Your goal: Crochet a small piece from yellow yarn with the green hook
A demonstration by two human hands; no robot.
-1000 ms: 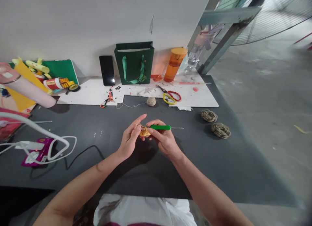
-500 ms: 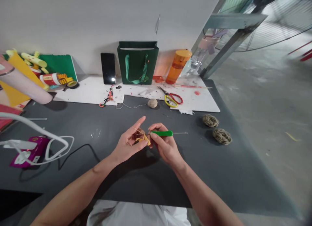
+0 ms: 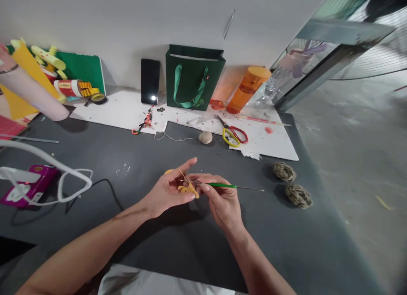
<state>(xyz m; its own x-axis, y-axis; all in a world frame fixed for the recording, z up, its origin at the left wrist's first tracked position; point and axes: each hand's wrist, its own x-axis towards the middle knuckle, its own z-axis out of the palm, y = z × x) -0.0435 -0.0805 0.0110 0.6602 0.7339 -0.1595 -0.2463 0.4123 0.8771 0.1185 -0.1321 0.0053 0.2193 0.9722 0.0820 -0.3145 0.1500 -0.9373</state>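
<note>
Between the thumb and fingers of my left hand [image 3: 165, 189] is a small piece of yellow crochet work [image 3: 190, 190]. A yellow strand runs from it up over the raised index finger. My right hand [image 3: 224, 199] grips a crochet hook [image 3: 224, 185] by its green handle. One metal end of the hook reaches left to the yarn at the piece; the other sticks out to the right. A bit of yellow shows behind my left hand, mostly hidden. Both hands are close together above the dark grey table [image 3: 203, 252].
Two olive yarn bundles [image 3: 299, 196] lie at the right. Behind my hands are a beige yarn ball [image 3: 205, 137], scissors [image 3: 233, 134], an orange bottle [image 3: 248, 89], a green paper bag [image 3: 194, 76] and a phone [image 3: 150, 82]. A purple power strip [image 3: 41, 187] with white cable sits left.
The head view has shifted and tilted. The hook has turned in my right hand, its left metal end now showing at the yellow piece. My left index finger remains raised with the strand.
</note>
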